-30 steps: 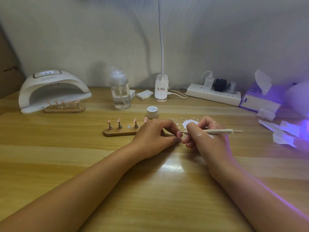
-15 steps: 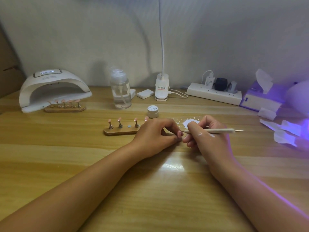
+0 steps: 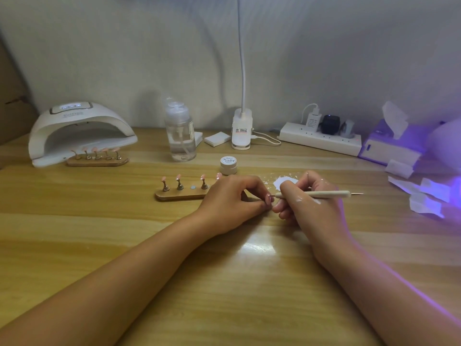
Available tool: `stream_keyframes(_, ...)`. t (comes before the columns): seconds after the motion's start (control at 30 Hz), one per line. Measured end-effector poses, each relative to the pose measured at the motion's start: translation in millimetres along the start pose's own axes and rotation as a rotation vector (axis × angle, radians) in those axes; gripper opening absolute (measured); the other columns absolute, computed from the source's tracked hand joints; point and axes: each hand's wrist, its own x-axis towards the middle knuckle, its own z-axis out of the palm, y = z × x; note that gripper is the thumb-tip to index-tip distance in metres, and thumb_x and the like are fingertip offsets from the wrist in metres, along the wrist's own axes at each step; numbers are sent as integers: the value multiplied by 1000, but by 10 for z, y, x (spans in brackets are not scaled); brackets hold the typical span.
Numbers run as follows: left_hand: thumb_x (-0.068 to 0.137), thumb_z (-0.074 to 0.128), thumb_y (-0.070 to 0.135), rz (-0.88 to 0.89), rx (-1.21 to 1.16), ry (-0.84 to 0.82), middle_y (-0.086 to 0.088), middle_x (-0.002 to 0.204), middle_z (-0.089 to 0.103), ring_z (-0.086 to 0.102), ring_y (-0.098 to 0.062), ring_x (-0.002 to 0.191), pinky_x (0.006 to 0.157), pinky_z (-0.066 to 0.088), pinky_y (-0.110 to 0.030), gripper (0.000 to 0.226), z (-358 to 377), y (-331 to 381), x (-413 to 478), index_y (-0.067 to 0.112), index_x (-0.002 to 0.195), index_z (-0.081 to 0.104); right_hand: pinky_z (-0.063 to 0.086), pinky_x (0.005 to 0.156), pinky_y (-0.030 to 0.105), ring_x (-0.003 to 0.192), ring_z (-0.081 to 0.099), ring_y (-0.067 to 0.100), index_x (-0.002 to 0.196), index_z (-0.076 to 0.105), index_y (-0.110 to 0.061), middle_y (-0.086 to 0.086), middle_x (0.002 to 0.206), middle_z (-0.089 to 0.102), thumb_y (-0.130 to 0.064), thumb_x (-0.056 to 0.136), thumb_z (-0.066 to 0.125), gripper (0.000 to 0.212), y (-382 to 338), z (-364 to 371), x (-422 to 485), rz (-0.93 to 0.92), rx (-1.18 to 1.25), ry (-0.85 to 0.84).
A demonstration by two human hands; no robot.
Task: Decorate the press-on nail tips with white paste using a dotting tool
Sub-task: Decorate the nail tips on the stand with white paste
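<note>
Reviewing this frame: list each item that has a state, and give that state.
Left hand: pinching a pink nail tip.
Right hand: gripping slim white dotting tool, point at the tip.
White dome nail lamp: display lit.
Small white paste jar: lid on.
Near wooden nail stand: one peg missing.

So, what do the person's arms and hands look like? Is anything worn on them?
Both forearms are bare, with no sleeves in view. No watch, bracelet or glove shows. The right hand has white smears on its back. The left hand looks clean. I cannot tell about rings. Purple light tints the right forearm's outer edge.
</note>
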Motion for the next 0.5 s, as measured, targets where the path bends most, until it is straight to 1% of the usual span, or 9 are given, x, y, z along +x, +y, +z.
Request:
stream_keyframes(0.07,84,74,23,8,-2,2,20,82,71,51,8,52,64,36,-24,23,-1,3,6,40,74,62,44,42,16,41,57,10,69,48,-10,11,53,67,-2,84,61,21,-1,-1,-4,0,1,9)
stream_keyframes(0.1,84,74,24,5,-6,4,20,84,72,52,8,53,71,40,-27,22,1,4,6,40,74,62,43,42,16,41,56,9,69,48,-10,10,53,67,-3,84,61,21,-1,-2,-5,-3,8,24)
stream_keyframes(0.13,84,75,26,-4,-11,3,20,86,72,52,9,53,84,44,-33,21,5,5,5,40,74,63,42,41,16,40,55,9,69,48,-11,8,51,65,-4,83,62,21,3,-7,-3,-9,21,48)
stream_keyframes(0.2,84,75,29,-28,-21,-8,24,89,72,54,9,55,108,36,-52,16,9,13,-1,39,76,65,38,40,17,41,49,7,69,48,-16,0,49,61,-10,85,65,24,19,-25,11,-49,25,128)
stream_keyframes(0.27,85,74,31,-44,-23,-15,26,91,72,56,9,58,114,25,-59,14,9,25,-7,38,77,66,38,46,17,46,48,4,73,49,-21,-11,52,58,-20,89,68,24,36,-56,38,-141,-70,218)
stream_keyframes(0.33,85,74,31,-50,-13,-13,27,91,71,58,9,60,118,14,-55,16,6,37,-10,40,75,65,42,55,17,57,56,0,80,53,-25,-18,61,63,-30,91,69,21,37,-106,72,-192,-175,261)
stream_keyframes(0.4,85,74,31,-49,-10,-12,28,91,71,59,8,62,119,9,-52,16,1,45,-15,40,75,65,46,62,24,62,60,0,83,59,-23,-13,67,69,-37,92,67,19,37,-177,116,-158,-257,254)
stream_keyframes(0.43,85,74,30,-48,-16,-9,27,91,71,59,8,62,119,13,-49,17,0,42,-16,40,75,66,46,61,26,59,60,2,84,63,-20,-10,65,71,-37,94,64,19,39,-209,145,-120,-283,239)
stream_keyframes(0.5,84,75,28,-46,-35,-5,25,91,72,59,7,63,113,21,-36,17,2,29,-13,40,75,66,41,49,20,46,55,1,87,65,-17,-8,61,72,-30,94,57,17,53,-263,199,-49,-284,226)
